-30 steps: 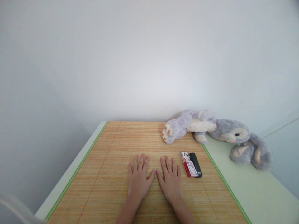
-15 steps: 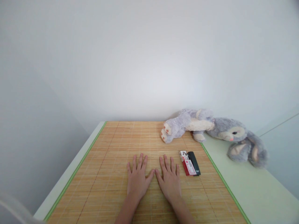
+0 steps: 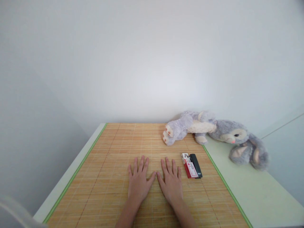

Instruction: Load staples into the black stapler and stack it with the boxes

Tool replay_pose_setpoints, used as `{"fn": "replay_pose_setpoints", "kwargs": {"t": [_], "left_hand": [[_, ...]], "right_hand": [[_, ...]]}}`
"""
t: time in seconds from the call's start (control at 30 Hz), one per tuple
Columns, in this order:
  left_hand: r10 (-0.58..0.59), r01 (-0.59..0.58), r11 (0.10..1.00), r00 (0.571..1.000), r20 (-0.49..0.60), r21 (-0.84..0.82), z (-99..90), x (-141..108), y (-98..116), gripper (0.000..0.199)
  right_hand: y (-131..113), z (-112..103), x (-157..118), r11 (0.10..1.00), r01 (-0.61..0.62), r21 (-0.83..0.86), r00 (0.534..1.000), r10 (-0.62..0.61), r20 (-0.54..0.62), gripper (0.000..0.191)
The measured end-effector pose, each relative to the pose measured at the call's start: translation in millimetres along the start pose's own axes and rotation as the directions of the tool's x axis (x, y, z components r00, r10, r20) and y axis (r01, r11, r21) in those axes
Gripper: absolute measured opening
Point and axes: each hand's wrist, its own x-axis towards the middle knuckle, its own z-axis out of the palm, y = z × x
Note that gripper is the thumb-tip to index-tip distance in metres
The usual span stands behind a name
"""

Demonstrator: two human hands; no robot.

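Palm down on the bamboo mat [image 3: 114, 177], my left hand [image 3: 139, 182] lies flat with its fingers spread and nothing in it. My right hand [image 3: 171, 183] rests beside it the same way, fingers apart and holding nothing. The two thumb tips almost meet; whether they touch I cannot tell. To the right of my right hand, a black stapler [image 3: 196, 165] lies on the mat. Against its left side are a small red-and-white box [image 3: 191, 170] and a white box end with a dark printed picture [image 3: 185, 156], perhaps staple boxes.
A grey plush rabbit [image 3: 201, 126] lies on its side at the back right, across the mat's green edge and onto the pale tabletop [image 3: 247, 186]. Behind the table rises a white wall [image 3: 152, 63]. A blurred pale object [image 3: 16, 212] shows at the lower left corner.
Everything has shifted very slightly left in the view, as from a small head movement. Both hands keep their flat pose, and the stapler, boxes and plush rabbit stay in place on the table.
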Motion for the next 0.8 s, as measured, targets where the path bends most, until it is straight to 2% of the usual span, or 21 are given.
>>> {"fn": "replay_pose_setpoints", "kwargs": {"t": [0.8], "left_hand": [[0.003,-0.003,1.000,1.000,-0.010,-0.014,-1.0,-0.6,-0.8,0.071]], "right_hand": [[-0.5,-1.6,-0.4,1.000,0.012,-0.006,1.000,-0.012,-0.005,0.066]]}}
